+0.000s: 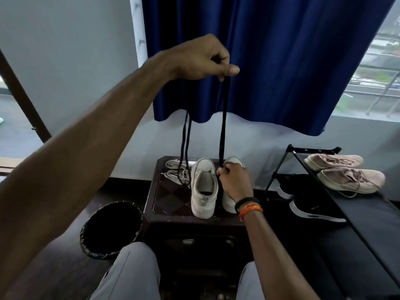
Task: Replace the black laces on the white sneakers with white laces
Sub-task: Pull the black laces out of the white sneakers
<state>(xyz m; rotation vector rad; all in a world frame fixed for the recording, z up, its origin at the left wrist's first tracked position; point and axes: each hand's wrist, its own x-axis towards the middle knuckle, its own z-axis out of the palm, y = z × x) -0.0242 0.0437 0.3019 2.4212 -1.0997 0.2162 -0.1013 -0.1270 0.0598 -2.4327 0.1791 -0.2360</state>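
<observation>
The black lace (223, 126) runs taut from the right sneaker (232, 187) on the small table (171, 198) up to my raised left hand (203, 58), pinched in curled fingers. My right hand (234, 180) grips that sneaker; white laces (176, 173) lie beside the left sneaker (203, 187).

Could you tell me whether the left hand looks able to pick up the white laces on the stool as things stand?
Probably not yet: the left hand is raised high, pinching the black lace. The white laces lie uncovered beside the sneakers.
</observation>
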